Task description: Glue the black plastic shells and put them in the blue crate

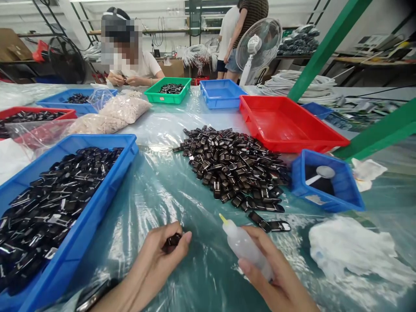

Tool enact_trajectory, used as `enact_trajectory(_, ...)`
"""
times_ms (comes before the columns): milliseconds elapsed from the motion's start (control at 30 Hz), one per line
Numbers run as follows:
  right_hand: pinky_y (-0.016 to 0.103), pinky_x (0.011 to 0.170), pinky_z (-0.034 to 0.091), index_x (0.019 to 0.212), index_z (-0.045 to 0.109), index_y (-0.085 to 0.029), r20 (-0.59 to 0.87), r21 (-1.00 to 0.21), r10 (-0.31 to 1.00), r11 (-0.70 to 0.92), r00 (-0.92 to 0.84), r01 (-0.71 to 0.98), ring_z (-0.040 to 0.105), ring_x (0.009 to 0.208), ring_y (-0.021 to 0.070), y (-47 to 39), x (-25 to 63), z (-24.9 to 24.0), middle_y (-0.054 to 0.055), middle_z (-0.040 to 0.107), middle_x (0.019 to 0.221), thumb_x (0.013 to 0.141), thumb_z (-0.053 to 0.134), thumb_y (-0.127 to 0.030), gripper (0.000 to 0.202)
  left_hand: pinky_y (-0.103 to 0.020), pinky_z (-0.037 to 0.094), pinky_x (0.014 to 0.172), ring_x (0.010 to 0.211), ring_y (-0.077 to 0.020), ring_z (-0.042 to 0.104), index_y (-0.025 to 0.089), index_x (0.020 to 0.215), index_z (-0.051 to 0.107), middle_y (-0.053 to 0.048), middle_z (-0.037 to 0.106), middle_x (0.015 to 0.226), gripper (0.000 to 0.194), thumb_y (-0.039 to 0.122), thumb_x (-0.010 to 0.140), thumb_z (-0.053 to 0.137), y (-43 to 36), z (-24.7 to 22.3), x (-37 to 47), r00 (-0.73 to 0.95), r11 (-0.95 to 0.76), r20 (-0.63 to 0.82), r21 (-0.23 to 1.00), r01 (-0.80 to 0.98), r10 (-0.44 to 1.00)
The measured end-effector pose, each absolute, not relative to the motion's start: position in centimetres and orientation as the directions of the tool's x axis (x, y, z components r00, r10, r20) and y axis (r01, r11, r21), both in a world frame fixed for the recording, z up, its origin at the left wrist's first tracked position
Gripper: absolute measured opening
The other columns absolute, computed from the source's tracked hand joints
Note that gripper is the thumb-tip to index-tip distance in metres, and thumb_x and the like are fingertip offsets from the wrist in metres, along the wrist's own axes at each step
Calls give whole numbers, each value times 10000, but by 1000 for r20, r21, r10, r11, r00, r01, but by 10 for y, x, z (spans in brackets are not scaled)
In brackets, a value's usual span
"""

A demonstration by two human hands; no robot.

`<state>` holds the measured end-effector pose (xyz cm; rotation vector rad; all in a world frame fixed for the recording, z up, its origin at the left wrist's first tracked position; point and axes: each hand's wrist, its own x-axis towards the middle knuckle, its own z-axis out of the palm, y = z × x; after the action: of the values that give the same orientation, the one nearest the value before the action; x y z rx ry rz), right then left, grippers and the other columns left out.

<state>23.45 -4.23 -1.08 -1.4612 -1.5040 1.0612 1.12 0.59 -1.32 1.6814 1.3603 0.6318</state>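
My left hand point(159, 249) is closed around a small glossy black plastic piece point(173, 241), most of which the fingers hide. In my right hand point(273, 268) is a translucent white squeeze bottle point(243, 245) with a yellow nozzle point(223, 218) that points up and left. The two hands are apart, and the nozzle does not touch the piece. Beyond them lies a large heap of similar black pieces point(234, 167). A couple of loose pieces point(279, 226) rest just past the bottle.
A blue bin point(130, 149) full of black pieces stands left. At right are a small blue box point(328, 201) holding black material and a small scoop point(325, 172), a crumpled white cloth point(354, 247), a red tray point(286, 121) and green posts point(328, 47). A co-worker point(136, 69) sits opposite.
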Motion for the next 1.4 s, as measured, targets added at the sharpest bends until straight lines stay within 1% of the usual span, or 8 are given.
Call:
enact_trajectory(100,240,469,430,1089,582,-315,4,-920,998,30,-66,391,589,607,176,-40,237,-13,6,658,807,883,532,-469,262,-246,326,541,590,-155,432,209,699,476,27,442,636,301,397,935,478,3,-7,12,334,-76,-101,875,477,937)
enact_trajectory(167,242,465,434,1081,599,-320,16,-907,996,50,-83,419,624,637,189,-40,238,-14,13,687,847,877,537,-494,275,-291,413,695,773,-205,542,230,880,571,-24,569,813,247,357,984,387,0,-2,12,352,-103,-60,898,428,934)
enact_trajectory(233,247,457,440,1061,617,-323,23,-901,992,74,-122,427,650,648,200,-40,239,-14,16,709,872,869,534,-530,294,-325,427,801,914,-233,558,266,1020,593,-48,587,942,289,329,1009,312,-1,0,11,351,-88,-62,913,398,934)
enact_trajectory(367,257,487,487,1033,643,-336,58,-897,980,134,-188,422,684,664,210,-42,240,-13,8,730,883,842,589,-503,260,-322,433,842,1018,-231,543,324,1143,566,-37,554,1067,231,316,989,394,0,-3,8,377,-40,-109,930,366,920)
enact_trajectory(600,295,594,555,993,670,-334,108,-880,984,161,-143,448,690,675,217,-42,239,-13,-2,739,858,725,706,-279,276,-291,470,792,1111,-243,505,323,1084,557,-36,548,1107,143,349,957,497,-2,-4,3,378,52,-173,949,310,909)
enact_trajectory(867,307,604,573,1003,671,-337,120,-870,985,164,-123,464,704,699,232,-41,241,-13,3,749,878,701,712,-244,319,-323,441,883,1096,-241,508,327,1092,571,-33,554,1091,155,318,957,495,-3,-4,2,386,10,-131,954,300,913)
enact_trajectory(1033,294,639,590,1101,619,-372,209,-806,953,296,-220,512,722,731,222,-39,246,-17,-19,753,943,688,754,-196,469,-311,459,858,1113,-246,497,331,1086,576,-33,537,1108,160,278,950,508,-4,-4,1,428,-46,-90,954,297,899)
enact_trajectory(1400,332,615,591,1254,563,-421,320,-707,896,442,-307,552,710,743,243,-37,257,-29,18,741,914,753,726,-412,526,-317,489,831,1054,-247,527,321,1045,611,-50,529,1099,138,261,935,552,-6,-1,2,488,-46,-127,944,328,864)
